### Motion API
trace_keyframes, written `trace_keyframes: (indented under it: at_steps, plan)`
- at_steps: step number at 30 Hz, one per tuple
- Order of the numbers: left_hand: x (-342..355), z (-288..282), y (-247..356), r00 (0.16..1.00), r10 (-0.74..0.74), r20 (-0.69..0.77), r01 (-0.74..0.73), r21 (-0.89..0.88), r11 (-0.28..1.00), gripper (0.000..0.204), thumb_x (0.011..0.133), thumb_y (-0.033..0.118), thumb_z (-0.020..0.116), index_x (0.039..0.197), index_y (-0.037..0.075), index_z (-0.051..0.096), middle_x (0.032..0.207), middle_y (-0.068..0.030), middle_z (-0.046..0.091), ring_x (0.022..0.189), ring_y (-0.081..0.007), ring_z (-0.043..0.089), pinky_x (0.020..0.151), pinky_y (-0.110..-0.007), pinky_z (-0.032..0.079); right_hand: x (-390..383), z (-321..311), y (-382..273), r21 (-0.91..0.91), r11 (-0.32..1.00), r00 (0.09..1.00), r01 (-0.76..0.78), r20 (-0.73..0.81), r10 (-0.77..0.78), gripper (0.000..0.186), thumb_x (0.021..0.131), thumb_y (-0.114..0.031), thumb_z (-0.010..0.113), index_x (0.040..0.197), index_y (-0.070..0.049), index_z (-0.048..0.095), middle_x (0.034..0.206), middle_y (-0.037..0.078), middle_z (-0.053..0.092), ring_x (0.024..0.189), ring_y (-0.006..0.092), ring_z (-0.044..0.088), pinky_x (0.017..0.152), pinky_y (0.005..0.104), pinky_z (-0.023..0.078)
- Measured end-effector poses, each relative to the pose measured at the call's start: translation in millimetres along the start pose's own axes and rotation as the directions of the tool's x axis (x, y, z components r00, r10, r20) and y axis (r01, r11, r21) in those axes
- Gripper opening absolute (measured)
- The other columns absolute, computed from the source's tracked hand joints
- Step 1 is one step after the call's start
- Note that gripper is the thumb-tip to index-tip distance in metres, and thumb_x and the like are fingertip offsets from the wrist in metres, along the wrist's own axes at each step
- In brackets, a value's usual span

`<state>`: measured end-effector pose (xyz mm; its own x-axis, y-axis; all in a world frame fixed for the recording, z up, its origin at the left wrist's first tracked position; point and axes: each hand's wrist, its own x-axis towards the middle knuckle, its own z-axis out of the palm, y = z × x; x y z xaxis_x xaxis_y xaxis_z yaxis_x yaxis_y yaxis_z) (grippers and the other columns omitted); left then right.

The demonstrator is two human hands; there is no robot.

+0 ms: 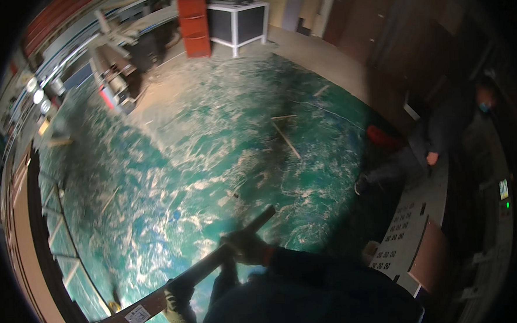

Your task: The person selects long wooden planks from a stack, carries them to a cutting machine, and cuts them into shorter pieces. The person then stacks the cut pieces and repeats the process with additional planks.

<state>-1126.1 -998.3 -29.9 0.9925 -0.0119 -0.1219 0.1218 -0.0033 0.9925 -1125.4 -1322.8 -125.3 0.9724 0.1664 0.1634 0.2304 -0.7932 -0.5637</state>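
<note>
A long, narrow dark-brown board (201,270) runs slantwise in front of me, from the lower left up toward the middle. A white label (137,316) is stuck on its lower-left part. Toward the board's far end, my gloved right hand (245,248) is closed around it. Nearer the labelled part, my gloved left hand (179,308) wraps the board's edge, its fingers partly hidden. The board's lower-left end comes close to a stack of brown panels (30,243) at the left.
On the right a co-worker (438,134) leans by a machine table (410,203) with dark patterned pads. Thin offcut strips (286,138) lie on the green, dust-strewn floor (213,181). An orange rack (193,24) and a white-framed cabinet (237,25) stand far off. A metal frame (70,253) borders the panel stack.
</note>
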Motion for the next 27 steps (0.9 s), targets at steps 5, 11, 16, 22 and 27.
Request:
trace_keyframes:
  at_steps: [5,11,16,22,27]
  plan:
    - [120,28,-11,0.949,0.227,0.218,-0.291,0.334,0.896,0.033,0.096,0.023,0.074,0.122,0.004,0.066,0.113,-0.0094,0.07,0.101,-0.0264,0.07,0.087,-0.042,0.058,-50,-8,134,-0.047,0.929,0.921,-0.367,0.121,0.37,0.021,0.095,-0.026,0.067,0.108,-0.01,0.071,0.104,0.015,0.072,0.101,0.0371,0.07,0.087,0.051,0.057]
    - [310,132,-9,0.904,0.091,0.418,-0.101,0.002,0.995,0.042,0.099,0.041,0.073,0.122,0.006,0.065,0.104,-0.0048,0.069,0.094,-0.0208,0.068,0.078,-0.04,0.06,-202,-31,211,-0.168,0.338,0.293,-0.926,0.246,0.924,0.028,0.102,-0.032,0.055,0.116,-0.013,0.071,0.106,0.016,0.073,0.105,0.0346,0.069,0.092,0.0534,0.054]
    - [378,271,38,0.845,0.072,0.53,-0.037,-0.075,0.996,0.04,0.105,0.035,0.069,0.129,0.004,0.062,0.115,-0.0097,0.066,0.106,-0.0239,0.066,0.085,-0.043,0.062,-293,55,190,-0.241,0.155,0.125,-0.958,0.135,0.983,0.032,0.105,-0.034,0.05,0.115,-0.013,0.072,0.11,0.017,0.075,0.106,0.0384,0.069,0.103,0.0533,0.05]
    - [441,471,53,0.698,0.188,0.691,-0.144,-0.121,0.982,0.042,0.103,0.032,0.071,0.132,0.002,0.062,0.115,-0.0116,0.067,0.103,-0.0242,0.068,0.08,-0.04,0.063,-282,156,211,0.173,-0.045,0.013,-0.984,0.323,0.946,0.04,0.094,-0.053,0.061,0.088,-0.017,0.078,0.083,0.016,0.072,0.087,0.0387,0.071,0.071,0.0545,0.054]
    - [467,626,63,0.766,0.023,0.642,0.071,-0.12,0.99,0.042,0.103,0.034,0.072,0.127,0.002,0.061,0.107,-0.01,0.067,0.095,-0.0235,0.069,0.071,-0.038,0.062,-255,89,344,0.248,-0.046,0.073,-0.968,0.45,0.89,0.046,0.088,-0.059,0.067,0.103,-0.016,0.076,0.092,0.016,0.074,0.088,0.0402,0.071,0.074,0.0544,0.055]
